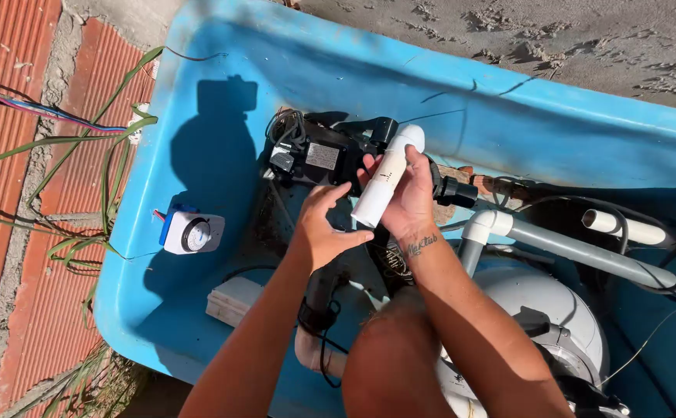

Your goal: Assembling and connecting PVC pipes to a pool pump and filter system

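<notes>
White pipe piece (385, 179), short, tilted, elbow-capped, in right hand (411, 203)

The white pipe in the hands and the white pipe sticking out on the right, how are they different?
The held pipe is gripped by the right hand, with the left hand at its lower end; the other pipe lies untouched among black cables. The held pipe stands tilted, nearly upright; the other pipe lies almost flat. The held pipe is in sun; the other is partly shaded. Both are white, round tubes.
</notes>
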